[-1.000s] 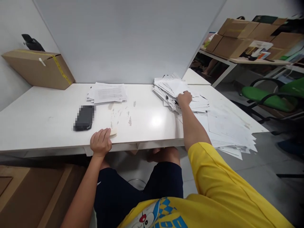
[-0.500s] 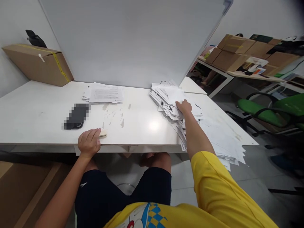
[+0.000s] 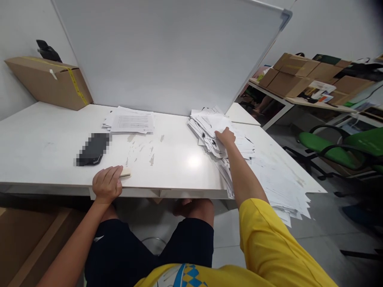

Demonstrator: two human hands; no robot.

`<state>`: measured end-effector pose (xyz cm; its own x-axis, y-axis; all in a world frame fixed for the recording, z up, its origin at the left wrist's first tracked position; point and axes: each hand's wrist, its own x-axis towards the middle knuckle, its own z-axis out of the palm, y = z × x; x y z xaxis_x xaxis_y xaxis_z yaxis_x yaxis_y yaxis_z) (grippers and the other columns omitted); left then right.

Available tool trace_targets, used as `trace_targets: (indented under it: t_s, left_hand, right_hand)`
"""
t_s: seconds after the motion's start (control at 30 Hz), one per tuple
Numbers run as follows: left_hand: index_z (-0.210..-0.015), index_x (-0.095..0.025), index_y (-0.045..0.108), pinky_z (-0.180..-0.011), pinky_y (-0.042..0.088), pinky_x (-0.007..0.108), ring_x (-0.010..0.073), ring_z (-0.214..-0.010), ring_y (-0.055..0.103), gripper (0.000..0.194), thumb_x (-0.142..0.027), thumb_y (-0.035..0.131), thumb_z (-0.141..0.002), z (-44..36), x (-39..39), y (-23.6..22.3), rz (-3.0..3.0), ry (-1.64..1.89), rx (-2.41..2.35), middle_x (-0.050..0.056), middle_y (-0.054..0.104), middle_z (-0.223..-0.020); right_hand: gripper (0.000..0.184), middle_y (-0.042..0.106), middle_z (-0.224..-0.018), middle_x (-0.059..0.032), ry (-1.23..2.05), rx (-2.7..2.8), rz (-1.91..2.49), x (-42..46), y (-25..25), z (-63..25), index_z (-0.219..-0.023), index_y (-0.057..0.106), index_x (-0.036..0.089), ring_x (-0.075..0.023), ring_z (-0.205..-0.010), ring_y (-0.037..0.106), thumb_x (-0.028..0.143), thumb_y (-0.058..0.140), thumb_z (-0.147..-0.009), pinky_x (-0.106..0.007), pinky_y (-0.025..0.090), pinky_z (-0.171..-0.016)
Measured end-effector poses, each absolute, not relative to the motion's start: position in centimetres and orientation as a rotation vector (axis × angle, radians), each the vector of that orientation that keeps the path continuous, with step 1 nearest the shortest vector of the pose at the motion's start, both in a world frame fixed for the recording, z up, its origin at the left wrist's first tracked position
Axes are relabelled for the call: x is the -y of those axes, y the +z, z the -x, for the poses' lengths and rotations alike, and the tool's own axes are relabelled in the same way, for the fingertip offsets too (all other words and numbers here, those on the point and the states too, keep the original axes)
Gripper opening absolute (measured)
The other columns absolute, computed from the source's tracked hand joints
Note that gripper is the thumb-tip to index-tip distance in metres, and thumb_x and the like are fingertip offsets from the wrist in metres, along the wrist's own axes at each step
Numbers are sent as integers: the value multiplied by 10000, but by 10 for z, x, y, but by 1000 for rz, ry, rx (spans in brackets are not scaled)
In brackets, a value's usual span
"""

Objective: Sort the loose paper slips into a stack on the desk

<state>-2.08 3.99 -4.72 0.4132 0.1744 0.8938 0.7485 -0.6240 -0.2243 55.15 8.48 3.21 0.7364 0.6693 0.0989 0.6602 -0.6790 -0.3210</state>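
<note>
My left hand [image 3: 107, 185] rests at the front edge of the white table, fingers curled round a small, flat, cream-coloured block [image 3: 126, 173] with a dark line along its side. Most of that block is hidden by the fingers. On the right, my right hand [image 3: 226, 136] lies on an untidy stack of papers [image 3: 209, 119], thumb and fingers closed at the top sheet. Under and beside my right forearm spreads another loose pile of papers [image 3: 275, 187], jutting past the table's front edge. Further left lies a neater stack of printed sheets [image 3: 131, 122].
A black, partly pixelated object [image 3: 94, 149] lies left of centre on the table [image 3: 176, 159]. A whiteboard [image 3: 167, 52] stands along the back. A cardboard box [image 3: 49, 83] leans at the back left, and a green chair [image 3: 332, 147] is at the right.
The view has tilted slightly. My right hand has slid a little to the left over the paper stack. My left hand keeps its hold on the cream block near the table edge.
</note>
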Motion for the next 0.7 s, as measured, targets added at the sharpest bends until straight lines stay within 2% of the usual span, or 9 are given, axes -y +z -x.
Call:
trace_targets:
  t_s: [0.13, 0.3, 0.37, 0.47, 0.53, 0.6, 0.7]
  left_hand:
    - [-1390, -154, 565, -914, 438, 397, 270, -957, 672, 599, -209, 486, -799, 19, -39, -44, 2034, -1203, 762, 121, 756, -1055]
    - [-1346, -180, 595, -922, 433, 410, 275, -965, 672, 561, -219, 494, -796, 20, -40, -51, 2058, -1195, 823, 110, 755, -1054]
    - [-1330, -196, 607, -927, 430, 415, 277, -971, 673, 545, -229, 499, -797, 22, -41, -54, 2078, -1200, 849, 104, 754, -1068]
    - [-1312, -214, 619, -927, 430, 421, 281, -979, 675, 529, -243, 512, -795, 24, -43, -60, 2100, -1223, 871, 96, 754, -1080]
    - [-1306, -223, 620, -924, 429, 423, 282, -982, 676, 523, -251, 513, -796, 26, -45, -64, 2110, -1233, 881, 90, 755, -1082]
    - [-1314, -229, 611, -924, 428, 426, 282, -990, 675, 527, -258, 507, -799, 27, -47, -67, 2114, -1235, 889, 85, 754, -1089]
    - [-1335, -249, 593, -925, 425, 434, 280, -1017, 663, 527, -288, 502, -817, 27, -50, -72, 2135, -1246, 916, 67, 746, -1120]
  right_hand:
    - [534, 653, -1216, -233, 5, 1028, 2652, -76, 41, -559, -1327, 502, 64, -336, -1194, 586, 398, 511, -910, -450, 386, -1032]
    - [471, 676, -1216, -195, -32, 1133, 2675, -64, 46, -560, -1302, 546, 98, -299, -1213, 588, 362, 458, -923, -419, 343, -1061]
    - [466, 692, -1177, -193, -26, 1186, 2685, -61, 46, -556, -1263, 574, 99, -308, -1179, 605, 392, 466, -918, -444, 317, -1079]
    - [565, 700, -1147, -182, -18, 1285, 2683, -56, 44, -545, -1268, 568, 108, -318, -1161, 606, 533, 494, -903, -477, 247, -1124]
    - [654, 677, -1197, -191, -32, 1409, 2665, -52, 41, -535, -1279, 555, 113, -337, -1189, 580, 628, 508, -879, -499, 222, -1133]
    - [672, 653, -1242, -208, -99, 1550, 2625, -45, 40, -523, -1276, 556, 114, -363, -1209, 556, 651, 511, -874, -518, 235, -1118]
    - [476, 668, -1222, -210, -237, 1685, 2515, -36, 39, -505, -1266, 591, 112, -355, -1189, 567, 443, 462, -950, -498, 274, -1093]
